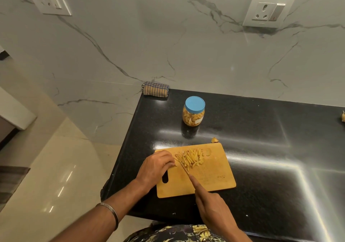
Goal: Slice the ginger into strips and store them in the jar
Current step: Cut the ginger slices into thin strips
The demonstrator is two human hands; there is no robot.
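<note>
A heap of ginger strips [190, 158] lies on the far left part of the wooden cutting board [211, 176], most strips with their long axis running away from the person, toward the wall. The left hand [155, 167] curls its fingers down onto the ginger at the heap's left edge. The right hand [211, 207] grips a knife [183, 168], forefinger laid along its back, blade pointing up-left into the heap. Beyond the board stands the jar [193, 114], upright, blue lid on, strips inside. A folded cloth [155, 89] lies at the black counter's [270, 139] back corner.
</note>
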